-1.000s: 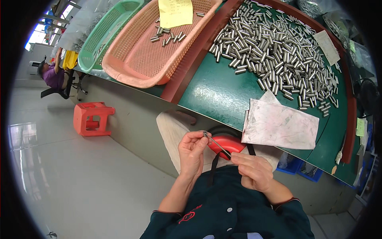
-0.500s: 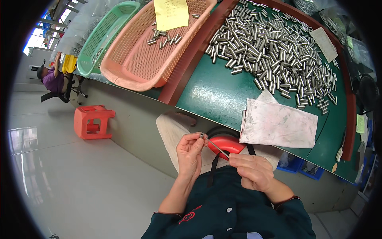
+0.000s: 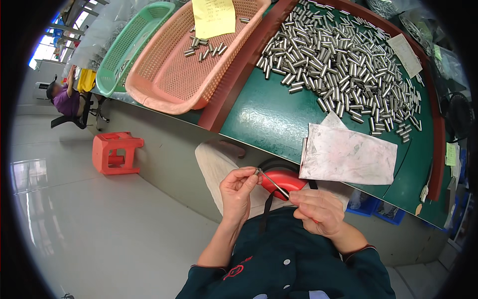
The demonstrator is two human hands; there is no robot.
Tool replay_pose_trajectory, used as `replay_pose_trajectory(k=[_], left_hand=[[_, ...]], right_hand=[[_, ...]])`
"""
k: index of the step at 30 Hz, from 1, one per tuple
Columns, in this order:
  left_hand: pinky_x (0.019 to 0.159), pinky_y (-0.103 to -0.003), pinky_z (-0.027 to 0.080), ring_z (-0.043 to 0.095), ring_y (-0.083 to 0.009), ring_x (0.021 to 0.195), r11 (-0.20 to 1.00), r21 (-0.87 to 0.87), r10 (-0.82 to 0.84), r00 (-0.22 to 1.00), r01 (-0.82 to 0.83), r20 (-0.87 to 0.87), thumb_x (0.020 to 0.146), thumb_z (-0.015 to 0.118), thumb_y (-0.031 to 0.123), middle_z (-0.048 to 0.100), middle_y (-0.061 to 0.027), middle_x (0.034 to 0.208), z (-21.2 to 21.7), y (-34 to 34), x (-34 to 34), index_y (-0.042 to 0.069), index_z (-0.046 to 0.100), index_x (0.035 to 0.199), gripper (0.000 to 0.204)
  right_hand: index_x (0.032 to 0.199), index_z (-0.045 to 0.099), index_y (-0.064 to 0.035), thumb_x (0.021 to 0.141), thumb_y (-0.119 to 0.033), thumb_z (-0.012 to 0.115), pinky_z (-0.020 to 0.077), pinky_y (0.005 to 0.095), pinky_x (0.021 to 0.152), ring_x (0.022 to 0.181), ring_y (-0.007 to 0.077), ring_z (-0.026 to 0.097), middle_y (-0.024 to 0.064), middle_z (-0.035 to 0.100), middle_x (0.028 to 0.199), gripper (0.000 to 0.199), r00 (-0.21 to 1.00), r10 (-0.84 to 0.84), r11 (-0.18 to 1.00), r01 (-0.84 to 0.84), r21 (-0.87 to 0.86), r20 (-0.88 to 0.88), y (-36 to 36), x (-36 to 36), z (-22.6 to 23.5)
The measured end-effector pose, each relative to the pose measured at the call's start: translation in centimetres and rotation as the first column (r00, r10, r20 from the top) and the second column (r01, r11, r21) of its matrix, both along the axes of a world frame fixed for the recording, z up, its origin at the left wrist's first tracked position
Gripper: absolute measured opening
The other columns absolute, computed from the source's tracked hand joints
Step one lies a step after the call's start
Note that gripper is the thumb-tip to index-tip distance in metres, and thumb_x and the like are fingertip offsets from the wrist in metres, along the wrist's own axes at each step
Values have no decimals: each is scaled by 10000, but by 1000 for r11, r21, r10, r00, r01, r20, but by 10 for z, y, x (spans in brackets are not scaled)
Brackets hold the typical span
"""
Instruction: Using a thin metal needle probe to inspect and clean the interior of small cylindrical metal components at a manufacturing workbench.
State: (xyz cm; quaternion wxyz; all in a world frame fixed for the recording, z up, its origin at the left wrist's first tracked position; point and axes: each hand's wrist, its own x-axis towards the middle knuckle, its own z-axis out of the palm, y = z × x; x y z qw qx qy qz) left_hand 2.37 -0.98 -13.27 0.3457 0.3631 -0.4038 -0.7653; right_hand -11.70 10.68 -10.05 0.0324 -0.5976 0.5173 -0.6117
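Note:
My left hand [image 3: 237, 193] pinches a small metal sleeve [image 3: 257, 171] between thumb and fingertips, its body mostly covered by them. From it a thin metal rod [image 3: 274, 183] slants down to my right hand [image 3: 318, 212], whose fingers are closed around the near end. The rod's far tip meets the sleeve; whether it is inside the bore I cannot tell. A speck of red shows under the right fingers. Both hands are above my lap, in front of the green table [image 3: 259, 117]. Many short shiny metal cylinders [image 3: 343, 70] lie heaped on it.
A folded, stained white cloth [image 3: 351, 154] lies at the table's near edge. Left of the reddish-brown rail [image 3: 231, 82] stand a pink basket [image 3: 169, 89] holding a few cylinders and a yellow note [image 3: 214, 17], and a green basket [image 3: 107, 74]. A red stool [image 3: 117, 152] and a seated person [image 3: 68, 99] are farther left.
The rod's tip and the sleeve have shifted slightly right. My right hand has turned a little, its fingers more curled, with a bit of red now visible. The left hand keeps its pinch.

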Motion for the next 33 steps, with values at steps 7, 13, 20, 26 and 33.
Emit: replay_pose_trajectory(k=[7, 13, 20, 26, 33], left_hand=[[703, -250, 484, 595, -153, 730, 990, 122, -59, 997, 66, -57, 768, 581, -48, 597, -113, 860, -1, -2, 2, -35, 562, 899, 133], [679, -253, 482, 592, -153, 710, 960, 233, -118, 981, 153, -155, 797, 561, -7, 607, -124, 847, 0, -7, 5, -21, 551, 918, 122], [612, -233, 455, 561, -138, 657, 858, 370, -323, 934, 356, -150, 824, 556, 85, 591, -96, 769, -1, -12, 8, 6, 556, 971, 167], [614, -219, 463, 564, -130, 648, 887, 362, -239, 956, 286, -168, 835, 540, 84, 589, -88, 757, -3, -12, 8, 1, 555, 968, 157], [641, -205, 459, 547, -127, 699, 757, 561, -112, 913, 334, -392, 834, 535, 72, 559, -88, 827, -2, -11, 11, -9, 546, 958, 148]], right_hand=[[937, 495, 21, 691, 84, 601, 527, 313, 605, 760, 289, 637, 183, 627, 856, 276, 997, -72, 996, 71, 55, 22, -3, -3, 6], [923, 488, 31, 704, 131, 526, 529, 324, 609, 769, 312, 636, 204, 623, 835, 244, 991, -35, 999, 33, 22, 126, -3, -1, 5], [908, 502, 13, 687, 82, 604, 528, 322, 601, 773, 297, 637, 184, 626, 852, 253, 998, -2, 999, -1, 41, 66, 3, -5, 4], [954, 515, 25, 687, 37, 623, 528, 315, 623, 821, 311, 626, 193, 612, 913, 288, 991, 135, 990, -134, 53, -15, 3, -5, 9], [949, 501, 51, 679, 120, 534, 532, 348, 660, 843, 334, 618, 209, 605, 922, 281, 989, 145, 989, -145, 17, 28, 5, -4, 12]])
